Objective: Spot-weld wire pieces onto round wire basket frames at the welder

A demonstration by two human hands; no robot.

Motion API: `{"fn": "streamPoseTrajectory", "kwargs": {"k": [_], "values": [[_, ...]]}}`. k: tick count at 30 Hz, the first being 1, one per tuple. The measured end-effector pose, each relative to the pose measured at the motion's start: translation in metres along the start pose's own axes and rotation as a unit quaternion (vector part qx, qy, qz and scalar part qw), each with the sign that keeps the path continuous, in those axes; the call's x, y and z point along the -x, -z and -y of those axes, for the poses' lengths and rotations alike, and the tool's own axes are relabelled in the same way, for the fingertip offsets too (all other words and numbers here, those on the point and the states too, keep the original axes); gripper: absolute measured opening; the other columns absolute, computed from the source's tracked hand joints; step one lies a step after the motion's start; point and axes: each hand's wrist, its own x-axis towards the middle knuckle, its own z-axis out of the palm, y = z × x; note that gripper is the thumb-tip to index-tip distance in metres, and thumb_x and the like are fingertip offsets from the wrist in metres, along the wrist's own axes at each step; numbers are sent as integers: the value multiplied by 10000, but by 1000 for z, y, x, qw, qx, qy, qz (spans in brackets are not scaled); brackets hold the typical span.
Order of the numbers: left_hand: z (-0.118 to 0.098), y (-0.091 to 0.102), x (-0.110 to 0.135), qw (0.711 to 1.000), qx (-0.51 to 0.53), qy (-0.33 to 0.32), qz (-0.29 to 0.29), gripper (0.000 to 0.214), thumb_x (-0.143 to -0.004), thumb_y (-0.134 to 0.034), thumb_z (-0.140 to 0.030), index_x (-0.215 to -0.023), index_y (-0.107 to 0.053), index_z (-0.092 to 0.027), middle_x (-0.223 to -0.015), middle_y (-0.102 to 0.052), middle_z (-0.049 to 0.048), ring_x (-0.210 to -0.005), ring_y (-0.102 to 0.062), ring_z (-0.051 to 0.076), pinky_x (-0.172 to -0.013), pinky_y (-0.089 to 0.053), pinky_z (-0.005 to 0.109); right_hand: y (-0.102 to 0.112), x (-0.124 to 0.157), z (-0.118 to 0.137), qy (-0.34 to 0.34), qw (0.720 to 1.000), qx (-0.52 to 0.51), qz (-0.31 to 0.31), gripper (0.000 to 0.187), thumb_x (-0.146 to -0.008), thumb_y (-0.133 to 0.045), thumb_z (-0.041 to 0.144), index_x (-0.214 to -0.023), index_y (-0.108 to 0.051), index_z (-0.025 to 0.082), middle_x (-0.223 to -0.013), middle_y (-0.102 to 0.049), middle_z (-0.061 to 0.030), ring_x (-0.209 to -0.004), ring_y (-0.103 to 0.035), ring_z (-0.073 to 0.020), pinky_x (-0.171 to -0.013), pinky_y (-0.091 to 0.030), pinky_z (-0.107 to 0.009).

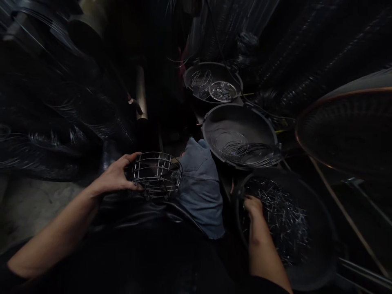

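My left hand (122,174) is closed on the near-left side of a round wire cage (157,175), thumb below and fingers above its rim. The cage is made of thin bent wires with short cross pieces, and it sits over my lap. To the right, my right hand (252,204) reaches down into a dark basin (324,228) that holds a heap of short metal rods (284,216). Its fingertips are hidden in shadow at the heap's left edge, so what they grip, if anything, does not show. A blue denim cloth (200,183) lies beside the cage.
A grey basin (241,118) with wire rings (245,151) stands beyond the rods. Farther back is another basin (196,96) with wire pieces and a small metal bowl (223,91). A large round copper-coloured rim (329,165) is at right, and an upright pipe (141,92) stands ahead.
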Motion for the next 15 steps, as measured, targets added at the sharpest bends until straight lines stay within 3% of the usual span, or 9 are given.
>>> {"fn": "streamPoseTrajectory", "kwargs": {"k": [4,9,15], "values": [[7,-2,3,1000,13,18,-1,1098,-464,-831,-473,-1421,-370,-193,-1378,-491,127,-1196,-545,345,-1063,-442,471,16,10,-5,-76,991,-113,0,243,-920,-599,291,-1105,-593,134,-1026,-624,-54,-827,-623,-152,-705,-552,-313],[11,-5,3,999,30,12,-7,1090,-451,-834,-465,-1411,-387,-203,-1368,-508,127,-1204,-541,355,-1052,-454,470,30,27,-4,-81,967,-241,17,187,-937,-573,248,-1081,-583,130,-940,-637,-31,-761,-636,-130,-664,-554,-278],[19,-8,3,999,27,-8,-19,1073,-465,-830,-498,-1407,-400,-217,-1368,-504,116,-1243,-514,338,-1082,-430,452,-2,71,-8,-63,959,-276,24,211,-931,-579,333,-973,-601,128,-807,-639,-5,-631,-615,-110,-610,-538,-265]]}}
